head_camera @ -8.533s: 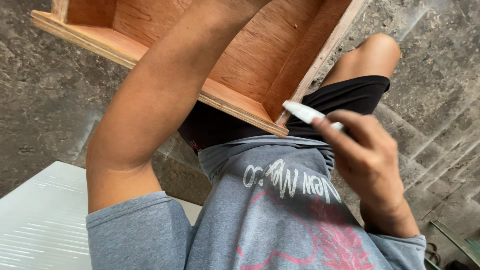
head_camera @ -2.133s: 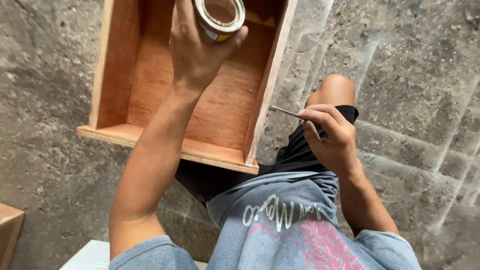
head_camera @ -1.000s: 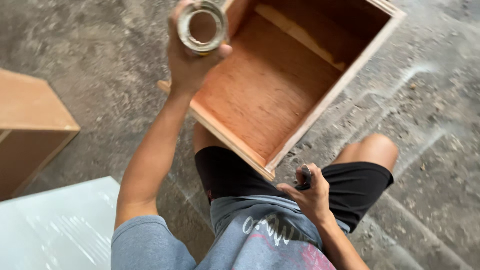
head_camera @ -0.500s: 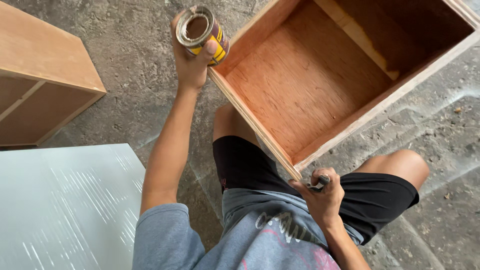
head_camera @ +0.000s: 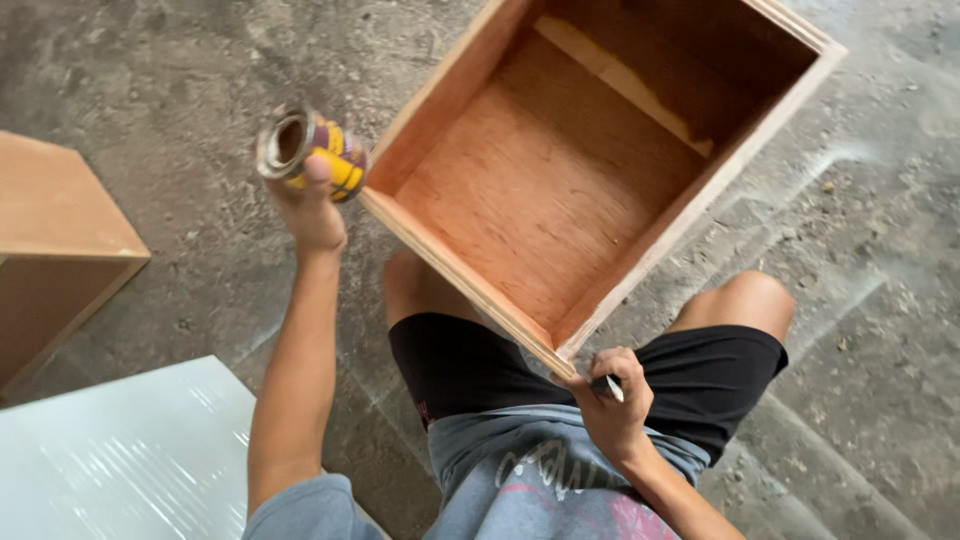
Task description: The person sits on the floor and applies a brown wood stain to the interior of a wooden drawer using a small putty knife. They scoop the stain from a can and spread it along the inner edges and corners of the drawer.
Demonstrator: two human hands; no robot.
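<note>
Head view, listed by size. Grey concrete floor (head_camera: 180, 60), dusty. Open-topped square plywood box (head_camera: 560, 180), reddish inside, resting across the person's knees; its near corner sits just beside the right hand, and its far corner is cut off by the frame. White ribbed panel (head_camera: 110, 460), lower left, cropped. Brown wooden cabinet (head_camera: 50, 240), left edge, partly out of frame. Small round metal can with yellow label (head_camera: 312, 148), tilted, long axis near level, open mouth pointing left; left hand (head_camera: 310, 205) grips it from below, just beside the box's left wall. Right hand (head_camera: 610, 405), fingers closed around a thin dark tool (head_camera: 607, 387), mostly hidden, kind unclear.
</note>
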